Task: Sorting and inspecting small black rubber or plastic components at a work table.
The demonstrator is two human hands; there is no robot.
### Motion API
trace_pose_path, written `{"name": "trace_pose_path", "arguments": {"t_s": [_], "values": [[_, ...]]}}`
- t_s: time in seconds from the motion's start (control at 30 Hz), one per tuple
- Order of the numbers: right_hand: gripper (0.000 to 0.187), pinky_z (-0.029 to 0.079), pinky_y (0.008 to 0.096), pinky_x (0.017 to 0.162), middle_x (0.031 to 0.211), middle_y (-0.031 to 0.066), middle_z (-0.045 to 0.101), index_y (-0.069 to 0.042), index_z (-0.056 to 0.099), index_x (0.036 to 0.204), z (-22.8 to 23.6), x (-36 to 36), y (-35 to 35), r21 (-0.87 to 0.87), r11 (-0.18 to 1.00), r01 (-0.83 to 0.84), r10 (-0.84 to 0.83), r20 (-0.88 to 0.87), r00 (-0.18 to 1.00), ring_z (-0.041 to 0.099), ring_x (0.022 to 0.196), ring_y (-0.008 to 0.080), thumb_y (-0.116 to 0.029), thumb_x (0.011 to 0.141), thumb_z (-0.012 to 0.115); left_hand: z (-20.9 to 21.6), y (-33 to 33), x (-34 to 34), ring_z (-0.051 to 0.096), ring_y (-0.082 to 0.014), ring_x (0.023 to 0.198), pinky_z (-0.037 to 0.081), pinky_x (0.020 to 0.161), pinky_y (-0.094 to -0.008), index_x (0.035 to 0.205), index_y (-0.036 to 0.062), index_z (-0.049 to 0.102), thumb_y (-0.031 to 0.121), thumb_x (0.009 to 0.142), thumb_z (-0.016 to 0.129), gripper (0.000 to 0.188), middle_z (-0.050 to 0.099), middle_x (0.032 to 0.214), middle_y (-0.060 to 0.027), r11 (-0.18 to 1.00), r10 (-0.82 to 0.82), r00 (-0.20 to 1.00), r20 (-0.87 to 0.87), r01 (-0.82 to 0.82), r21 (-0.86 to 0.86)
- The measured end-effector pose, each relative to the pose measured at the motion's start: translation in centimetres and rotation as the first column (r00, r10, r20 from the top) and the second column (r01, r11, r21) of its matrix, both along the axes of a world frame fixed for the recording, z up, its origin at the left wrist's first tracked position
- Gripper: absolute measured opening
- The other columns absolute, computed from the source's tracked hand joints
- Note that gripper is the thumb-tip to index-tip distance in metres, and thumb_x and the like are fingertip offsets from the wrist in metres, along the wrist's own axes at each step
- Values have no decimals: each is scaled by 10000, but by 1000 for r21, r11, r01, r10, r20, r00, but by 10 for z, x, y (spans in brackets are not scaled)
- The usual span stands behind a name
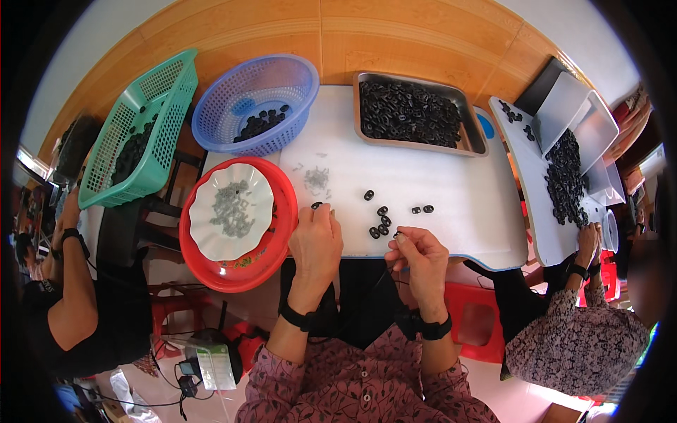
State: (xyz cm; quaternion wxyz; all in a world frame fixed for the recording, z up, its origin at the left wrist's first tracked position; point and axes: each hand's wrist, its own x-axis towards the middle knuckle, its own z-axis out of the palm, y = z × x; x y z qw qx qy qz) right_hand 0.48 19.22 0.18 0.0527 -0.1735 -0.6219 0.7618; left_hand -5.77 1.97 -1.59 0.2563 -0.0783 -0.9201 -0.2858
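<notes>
My left hand (315,243) is curled over the near edge of the white table (338,151), its fingertips closed at a small black two-holed piece (316,205), partly hidden. My right hand (423,264) pinches a small black piece (397,234) between thumb and forefinger; its shape is mostly covered. Between and beyond my hands lie several loose black oval pieces (383,220), with a pair of them (422,209) farther right. A little heap of small translucent bits (316,179) lies beyond my left hand.
Left of my hands, a white wavy dish (201,224) of translucent bits sits on a red tray (282,247). Behind stand a blue basket (208,120) and a metal tray (423,146), both holding black pieces. A green basket (130,189) is at left. Co-workers (575,338) flank me.
</notes>
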Motion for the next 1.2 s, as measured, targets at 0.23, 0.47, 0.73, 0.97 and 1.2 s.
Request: {"name": "trace_pose_path", "arguments": {"t_s": [0.23,0.47,0.73,0.97,1.2], "values": [[174,488,216,550,832,102,672,30,619,1053,4,-1,-3,-26,1000,-16,15,-23,1000,646,673,122,-71,912,601,3,13,-19,607,-366,695,498,584,-461,949,42,611,151,842,594,154,589,822,-159,985,125,973,193,-99,-141],[141,491,209,558,850,90,674,29,632,998,-7,-2,1,-87,996,-30,27,-38,999,629,662,99,-79,909,618,-1,13,-22,617,-350,671,502,554,-455,941,43,581,150,853,580,139,579,844,-144,984,117,979,164,-91,-156],[118,495,195,559,870,81,673,27,629,993,-8,-3,2,-56,998,-22,21,-10,1000,639,684,99,-43,900,609,-1,11,-21,605,-379,712,490,598,-466,959,23,607,77,798,611,170,592,827,-174,992,101,986,134,-90,-86],[124,490,186,544,867,78,673,20,628,997,-8,-4,2,-33,999,-27,27,10,1000,649,698,107,-50,896,617,0,11,-23,605,-371,704,493,591,-457,932,28,609,83,798,608,145,590,820,-167,987,104,978,179,-80,-139],[126,486,180,541,876,78,677,11,631,1002,-4,-4,0,3,999,-33,33,37,999,650,702,104,-54,895,620,-5,10,-26,607,-333,661,502,542,-408,862,35,580,68,799,593,72,585,813,-142,974,64,990,123,-34,-226]]}}
